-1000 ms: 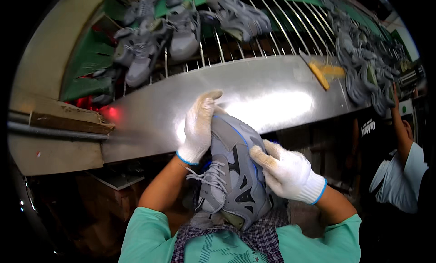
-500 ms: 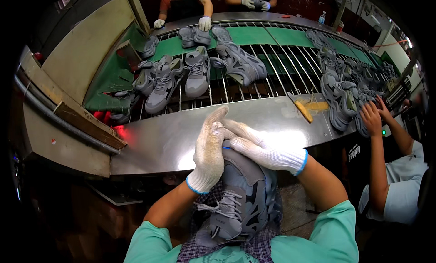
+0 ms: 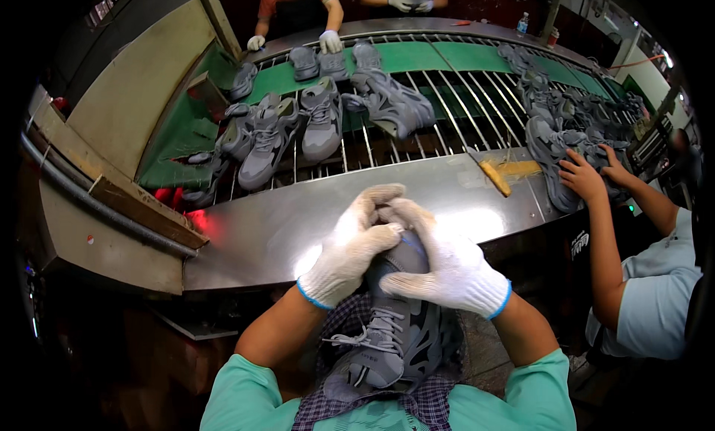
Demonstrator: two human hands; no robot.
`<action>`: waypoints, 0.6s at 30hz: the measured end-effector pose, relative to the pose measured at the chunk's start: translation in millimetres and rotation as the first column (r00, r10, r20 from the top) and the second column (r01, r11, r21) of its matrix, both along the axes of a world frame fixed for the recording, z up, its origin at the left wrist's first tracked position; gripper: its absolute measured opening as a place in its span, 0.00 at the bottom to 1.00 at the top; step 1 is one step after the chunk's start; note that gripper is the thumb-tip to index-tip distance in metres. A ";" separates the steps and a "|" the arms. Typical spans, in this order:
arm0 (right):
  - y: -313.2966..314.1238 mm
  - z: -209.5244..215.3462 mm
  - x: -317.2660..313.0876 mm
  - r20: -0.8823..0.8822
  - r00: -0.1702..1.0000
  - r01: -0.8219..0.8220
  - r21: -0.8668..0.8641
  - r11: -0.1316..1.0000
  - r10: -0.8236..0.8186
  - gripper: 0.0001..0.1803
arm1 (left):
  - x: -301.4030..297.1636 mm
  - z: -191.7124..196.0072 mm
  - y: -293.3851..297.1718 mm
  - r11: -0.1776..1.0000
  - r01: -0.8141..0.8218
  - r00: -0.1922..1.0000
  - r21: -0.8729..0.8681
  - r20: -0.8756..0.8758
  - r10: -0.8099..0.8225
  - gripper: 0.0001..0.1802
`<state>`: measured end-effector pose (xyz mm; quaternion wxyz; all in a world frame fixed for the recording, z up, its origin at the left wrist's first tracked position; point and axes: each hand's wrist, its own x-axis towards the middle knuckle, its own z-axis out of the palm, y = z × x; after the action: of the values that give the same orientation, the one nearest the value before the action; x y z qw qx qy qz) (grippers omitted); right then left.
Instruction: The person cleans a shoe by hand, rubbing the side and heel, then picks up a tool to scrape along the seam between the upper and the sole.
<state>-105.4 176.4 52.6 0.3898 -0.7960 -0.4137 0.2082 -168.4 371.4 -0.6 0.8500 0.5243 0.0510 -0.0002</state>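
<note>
Close against my checked apron is a grey sneaker (image 3: 383, 338), its lace-up front and tongue toward me and its toe pointing away. White knit gloves with blue cuffs cover both my hands. My left hand (image 3: 351, 241) curls over the toe from the left, and my right hand (image 3: 439, 260) wraps it from the right, thumb across the upper. Their fingertips meet around the toe tip, hiding much of it. A thin blue line shows on the toe between them. The metal ledge (image 3: 261, 241) lies just beyond my hands.
Several grey sneakers (image 3: 322, 122) sit on the rod rack (image 3: 465, 111) beyond the ledge. A yellow-handled tool (image 3: 494, 178) lies on the ledge beside a yellowish strip (image 3: 521, 167). At right, a co-worker's bare hands (image 3: 585, 176) touch shoes. Two gloved people stand across; a wooden panel (image 3: 141, 74) borders the left.
My hands have shifted from lying over the toe, left palm upright, to curling around it with fingertips together. The co-worker's hands at right have moved left and nearer the closest shoes.
</note>
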 end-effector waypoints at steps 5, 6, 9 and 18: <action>-14.3 41.3 -20.3 0.285 0.957 -0.022 0.261 0.965 -0.055 0.58 | -34.0 -37.4 27.2 0.967 -0.059 0.998 -0.246 -0.007 0.059 0.40; -20.2 36.5 -24.9 0.244 0.964 -0.018 0.447 0.894 -0.102 0.54 | -47.4 -52.3 26.1 0.990 -0.090 0.987 -0.105 -0.140 0.075 0.42; -40.1 35.3 -32.9 0.086 0.986 0.037 0.723 0.689 -0.143 0.40 | -85.9 -115.8 25.6 0.854 0.147 0.915 -0.499 -0.260 -0.309 0.51; -81.6 -213.8 -47.7 -0.759 0.633 0.452 0.204 0.868 -0.151 0.64 | -39.5 -31.3 47.0 0.282 0.361 0.891 0.889 -0.239 -0.387 0.53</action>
<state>-153.1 94.8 -161.2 0.6946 -0.6172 -0.1161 0.3508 -207.9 418.4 -31.8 0.3916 0.9007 -0.0916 -0.1642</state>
